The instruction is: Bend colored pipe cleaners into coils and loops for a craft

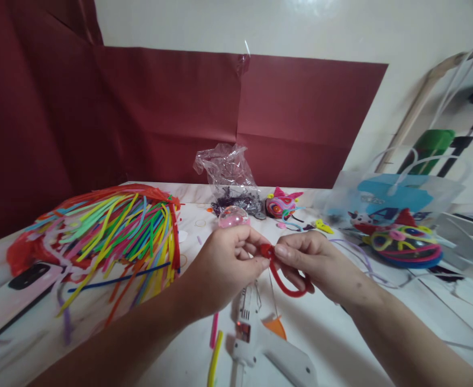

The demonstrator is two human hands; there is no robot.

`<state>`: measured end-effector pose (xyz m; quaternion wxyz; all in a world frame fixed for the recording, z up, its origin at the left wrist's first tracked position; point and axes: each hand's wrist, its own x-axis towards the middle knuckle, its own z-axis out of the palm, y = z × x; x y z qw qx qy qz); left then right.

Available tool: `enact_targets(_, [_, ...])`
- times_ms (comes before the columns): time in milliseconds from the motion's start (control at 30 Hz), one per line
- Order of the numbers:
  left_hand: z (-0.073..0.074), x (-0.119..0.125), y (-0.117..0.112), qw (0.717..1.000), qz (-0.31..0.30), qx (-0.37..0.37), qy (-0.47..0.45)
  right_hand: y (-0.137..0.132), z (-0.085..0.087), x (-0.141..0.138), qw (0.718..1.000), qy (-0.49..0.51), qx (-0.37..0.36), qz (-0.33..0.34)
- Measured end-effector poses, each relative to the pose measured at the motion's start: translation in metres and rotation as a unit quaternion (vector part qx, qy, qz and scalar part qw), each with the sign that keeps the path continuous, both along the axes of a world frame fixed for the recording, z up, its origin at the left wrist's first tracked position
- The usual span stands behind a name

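A red pipe cleaner [287, 287] is between my two hands over the table, with a small coil or knot at its upper end and the rest curving down in a loop. My left hand [232, 263] pinches the coiled end between thumb and fingers. From the other side, my right hand [309, 258] grips the same pipe cleaner close to the coil, the loop passing by its lower fingers. Beneath the hands lies a white glue gun [260, 344] with an orange trigger or stand piece [276, 327] beside it.
Many coloured pipe cleaners [119, 226] lie in red wrapping at left, near a pink phone [19, 290]. Behind my hands are a clear dome [234, 216], a plastic bag [228, 172] and a pink decorated mask [280, 204]. Another decorated piece [406, 244] sits right, before a translucent bag [401, 188].
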<state>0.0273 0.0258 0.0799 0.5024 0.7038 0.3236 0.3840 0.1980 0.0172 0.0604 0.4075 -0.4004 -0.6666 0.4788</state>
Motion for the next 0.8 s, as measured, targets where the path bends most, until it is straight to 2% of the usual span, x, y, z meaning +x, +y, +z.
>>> enact_targets(267, [-0.0006, -0.0017, 0.0036, 0.999, 0.034, -0.01, -0.018, 0.0022, -0.0012, 0.0009, 0.998, 0.058, 0.008, -0.009])
enact_targets(800, [-0.0008, -0.0015, 0.007, 0.998, 0.059, -0.014, -0.018, 0.0044, -0.0024, 0.0022, 0.998, 0.063, -0.002, -0.02])
